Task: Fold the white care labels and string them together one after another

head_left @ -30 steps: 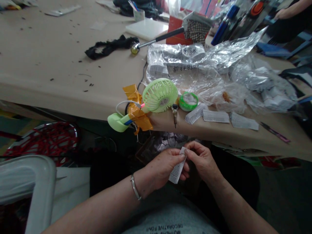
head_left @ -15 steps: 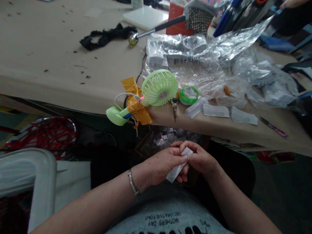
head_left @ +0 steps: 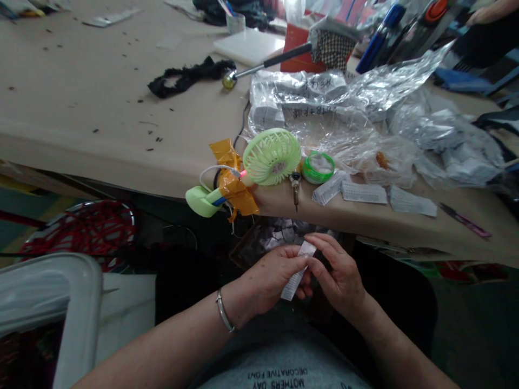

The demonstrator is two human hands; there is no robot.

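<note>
My left hand (head_left: 270, 275) pinches a narrow white label strip (head_left: 293, 284) with small printed text between thumb and fingers, above my lap. My right hand (head_left: 340, 278) is beside the strip's upper end; its fingers are stretched and spread from the thumb, and the thumb tip is close to the strip. Whether that thumb touches it, I cannot tell. On the table edge ahead lie stacks of similar printed labels (head_left: 364, 192). Beneath the edge, behind my hands, a box holds many small white pieces (head_left: 279, 233).
A green fan (head_left: 272, 156) is taped to the table edge, with a pointed tool (head_left: 295, 194) beside it. Nearby are a green round tin (head_left: 318, 166), small scissors or snips (head_left: 465, 220) and clear plastic bags (head_left: 324, 116). A white plastic chair (head_left: 87, 302) stands at left.
My right hand has loosened from the strip's upper end and its fingers have spread. The left hand keeps its pinch on the label strip. The view has shifted slightly.
</note>
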